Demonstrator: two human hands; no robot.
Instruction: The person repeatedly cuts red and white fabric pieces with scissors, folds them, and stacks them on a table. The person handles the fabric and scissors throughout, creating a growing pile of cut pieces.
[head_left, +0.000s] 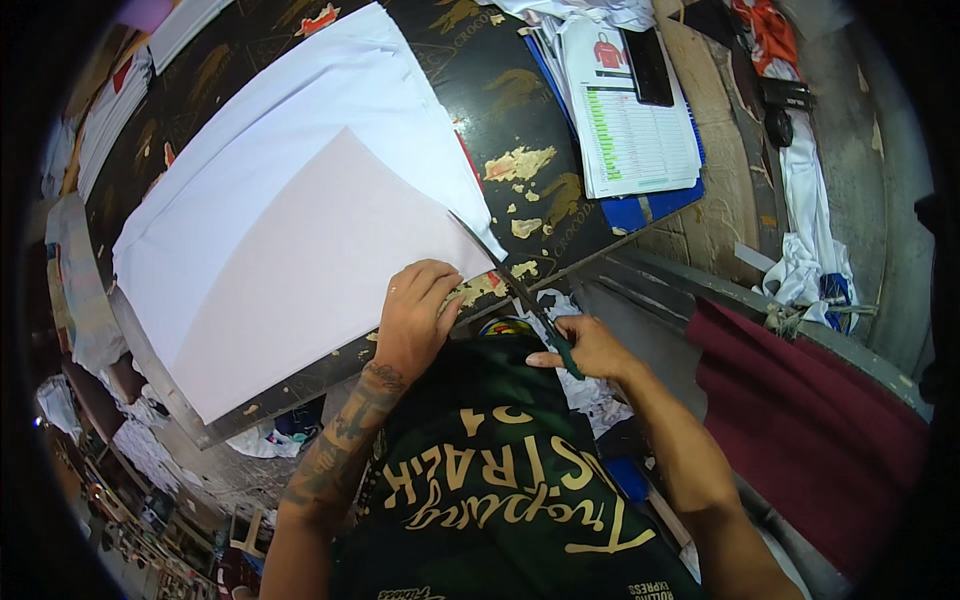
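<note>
A worn black tabletop [480, 92] is overlaid by white fabric [300, 110], its long axis slanting near-left to far-right, topped by a pinkish piece [315, 255]. Maroon cloth [810, 430] is draped at right. Scissors [533, 302], pointed far-left across the fabric's right corner, are held in the right hand [595, 348]; the pinkish piece is touched by the left hand [415, 305], its grip untellable.

The person wears a dark green-and-black shirt [410, 440] with large pale-gold lettering [503, 478] (upside down from this angle), and dark tattoos [383, 377] pattern the left forearm [330, 470] toward the left hand [415, 303].
</note>
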